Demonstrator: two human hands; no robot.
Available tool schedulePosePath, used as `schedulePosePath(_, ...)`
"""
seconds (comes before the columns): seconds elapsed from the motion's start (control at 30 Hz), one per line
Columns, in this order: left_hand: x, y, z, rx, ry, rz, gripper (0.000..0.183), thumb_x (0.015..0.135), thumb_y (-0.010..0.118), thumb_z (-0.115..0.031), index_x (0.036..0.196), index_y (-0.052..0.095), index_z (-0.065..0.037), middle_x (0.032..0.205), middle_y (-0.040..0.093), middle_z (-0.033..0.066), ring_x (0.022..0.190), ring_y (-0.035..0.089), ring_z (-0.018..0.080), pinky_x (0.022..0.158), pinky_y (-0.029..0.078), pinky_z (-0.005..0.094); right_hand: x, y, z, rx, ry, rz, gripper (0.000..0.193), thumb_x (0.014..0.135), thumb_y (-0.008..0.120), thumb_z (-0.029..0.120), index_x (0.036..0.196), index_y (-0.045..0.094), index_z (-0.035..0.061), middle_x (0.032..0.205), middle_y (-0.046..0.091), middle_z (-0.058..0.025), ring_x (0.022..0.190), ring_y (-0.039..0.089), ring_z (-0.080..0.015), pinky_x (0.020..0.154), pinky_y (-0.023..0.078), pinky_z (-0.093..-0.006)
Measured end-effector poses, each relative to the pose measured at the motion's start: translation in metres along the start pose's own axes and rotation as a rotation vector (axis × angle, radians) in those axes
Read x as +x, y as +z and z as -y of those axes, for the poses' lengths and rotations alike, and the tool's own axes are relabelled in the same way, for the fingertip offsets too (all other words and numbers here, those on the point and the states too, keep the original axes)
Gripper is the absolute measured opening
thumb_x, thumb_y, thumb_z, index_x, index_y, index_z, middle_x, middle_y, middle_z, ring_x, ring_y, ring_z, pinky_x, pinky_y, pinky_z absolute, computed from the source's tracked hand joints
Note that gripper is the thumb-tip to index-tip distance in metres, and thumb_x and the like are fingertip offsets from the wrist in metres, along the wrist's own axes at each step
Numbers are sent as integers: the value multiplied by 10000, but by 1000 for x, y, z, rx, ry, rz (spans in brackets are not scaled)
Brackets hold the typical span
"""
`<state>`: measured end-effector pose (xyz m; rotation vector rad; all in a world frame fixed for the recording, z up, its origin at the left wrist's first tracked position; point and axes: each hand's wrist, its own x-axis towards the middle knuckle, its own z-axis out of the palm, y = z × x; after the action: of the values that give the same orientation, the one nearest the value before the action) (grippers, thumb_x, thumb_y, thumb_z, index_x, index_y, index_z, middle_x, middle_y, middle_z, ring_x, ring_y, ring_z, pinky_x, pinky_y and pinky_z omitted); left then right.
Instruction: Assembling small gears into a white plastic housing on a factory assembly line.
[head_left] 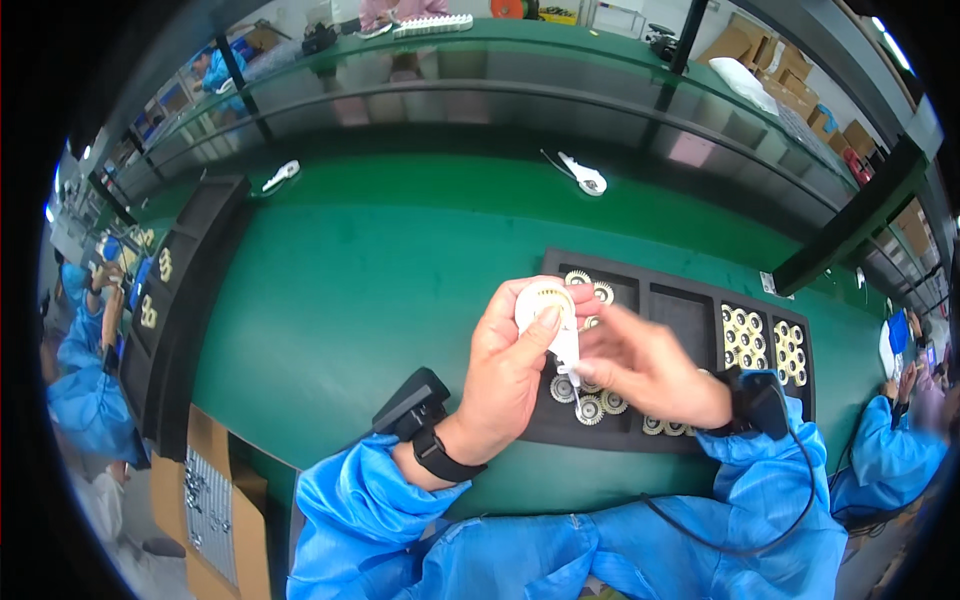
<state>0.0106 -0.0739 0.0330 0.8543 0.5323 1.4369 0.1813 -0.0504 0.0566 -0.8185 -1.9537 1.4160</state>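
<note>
Left hand [503,372] grips white housing [567,328]; blurred right hand [655,372] half-curled, its hold unclear

That worker in blue sleeves [365,515] has a white part [564,346] in the left hand [503,368], thumb [537,339] on its round end; the right hand [655,368], blurred, is close by. Beneath lies a black tray [680,278] of gears [590,409] on the green table [330,300], two white pieces [585,179] farther back.

Shiny blue sleeves [350,512] sit beneath black wrist straps [437,458].
</note>
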Motion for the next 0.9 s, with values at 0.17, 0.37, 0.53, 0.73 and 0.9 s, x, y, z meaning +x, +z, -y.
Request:
schedulePosePath(0.17, -5, -9, -9, 258, 180, -17, 521, 1034, 391, -347, 1421, 305, -8, 1448, 385, 185, 1342, 386, 261, 1116, 292, 391, 34, -12, -8, 19, 37, -7, 214, 987, 516, 129, 1154, 566, 5, 799, 621, -34, 679, 566, -70, 612, 494, -227)
schedulePosePath(0.37, -7, -37, -13, 299, -72, -46, 583, 1041, 288, -434, 1406, 312, 20, 1313, 512, 176, 1148, 556, 252, 970, 428, 359, 123, -168, -79, -330, 466, -459, 189, 934, 511, 130, 830, 611, 9, 695, 602, -36, 612, 580, -112, 553, 513, -269)
schedulePosePath(0.53, -13, -46, -18, 287, -187, 53, 531, 1040, 300, -439, 1286, 435, 12, 1120, 626, 145, 936, 652, 194, 815, 484, 298, 156, -195, -133, -1417, 451, -566, 324, 849, 664, 313, 1045, 685, 56, 1035, 664, -188, 975, 635, -331, 817, 519, -464)
schedulePosePath(0.73, -13, -55, -27, 236, -172, 49, 499, 1042, 310, -414, 1265, 454, 8, 1079, 636, 150, 884, 665, 203, 799, 486, 293, 199, -140, -109, -1318, 339, -268, 495, 807, 695, 394, 1181, 625, 76, 1202, 605, -176, 1131, 556, -352, 911, 454, -511)
schedulePosePath(0.9, -2, -61, -28, 28, -251, 45, 466, 1045, 316, -375, 1254, 467, 14, 1074, 638, 159, 884, 668, 230, 802, 515, 319, 191, -138, -71, -979, 308, -36, 395, 804, 710, 269, 1120, 653, 39, 1133, 632, -158, 1033, 620, -294, 872, 489, -372)
